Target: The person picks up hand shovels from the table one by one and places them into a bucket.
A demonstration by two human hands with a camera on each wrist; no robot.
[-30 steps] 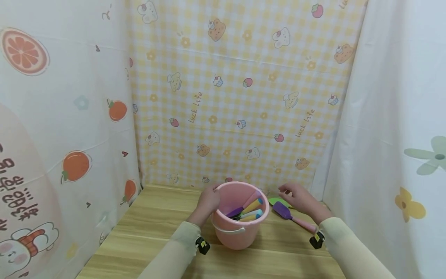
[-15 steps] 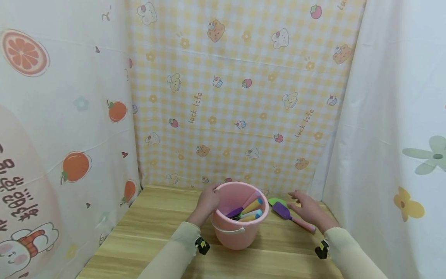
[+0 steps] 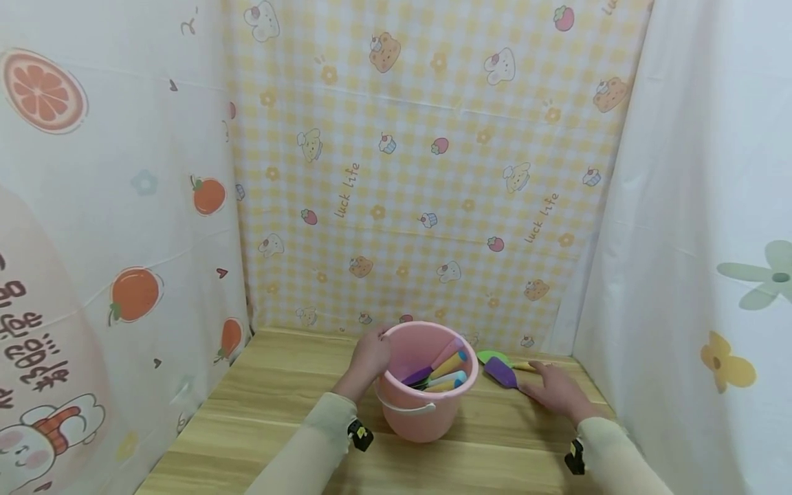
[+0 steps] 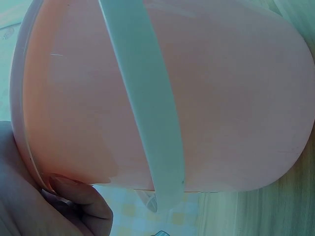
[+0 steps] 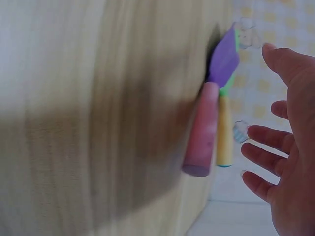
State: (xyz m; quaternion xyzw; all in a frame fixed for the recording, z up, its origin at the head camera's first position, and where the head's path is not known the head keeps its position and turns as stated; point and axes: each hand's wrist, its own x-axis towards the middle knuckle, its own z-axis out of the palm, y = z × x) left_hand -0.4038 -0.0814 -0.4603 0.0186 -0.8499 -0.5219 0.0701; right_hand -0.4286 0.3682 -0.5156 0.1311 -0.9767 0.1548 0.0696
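A pink bucket (image 3: pixel 421 419) stands upright on the wooden table, with several colourful handled tools (image 3: pixel 448 364) inside. My left hand (image 3: pixel 371 357) grips its left rim; the left wrist view shows curled fingers (image 4: pixel 81 194) at the rim and the bucket's white handle (image 4: pixel 147 98) hanging across its side. To the right lies a small purple shovel (image 3: pixel 500 372) with a pink handle (image 5: pixel 202 132). Beside it is a green-bladed tool (image 3: pixel 489 357) with a yellow handle (image 5: pixel 224 132). Over these handles hovers my right hand (image 3: pixel 559 392), fingers parted and holding nothing.
A yellow checked cloth (image 3: pixel 408 206) hangs behind the table. White printed cloths close off the left side (image 3: pixel 185 240) and the right side (image 3: pixel 668 206). The wooden table top (image 3: pixel 278 399) runs under everything.
My right hand has moved right and down, from beside the bucket to above the two tools' handles. The left hand and the bucket have stayed put.
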